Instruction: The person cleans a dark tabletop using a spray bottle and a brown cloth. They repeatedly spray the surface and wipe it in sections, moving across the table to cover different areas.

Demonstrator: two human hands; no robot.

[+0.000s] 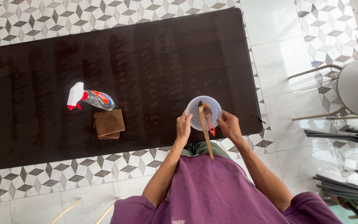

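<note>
While the fingers [186,117] of the left hand [183,127] curl against the near-left rim of a round translucent plastic bowl [194,108], the fingers of the right hand [230,124] close on its near-right rim, so that both hands hold the bowl between them. It sits at the near right edge of the bench [145,58], just in front of the person's body. Across it lie 2 tools: a long flat wooden stick [206,135], overhanging toward the purple shirt [216,191], and a short brush with a red handle [210,124]. Steadying the bowl appears to be the step in hand. To the left, well apart, lie a clear spray bottle [91,98] with white-and-red trigger and a folded brown cloth [109,123]. The bench is dark and glossy; the floor [278,54] is tiled with a cube pattern.
</note>
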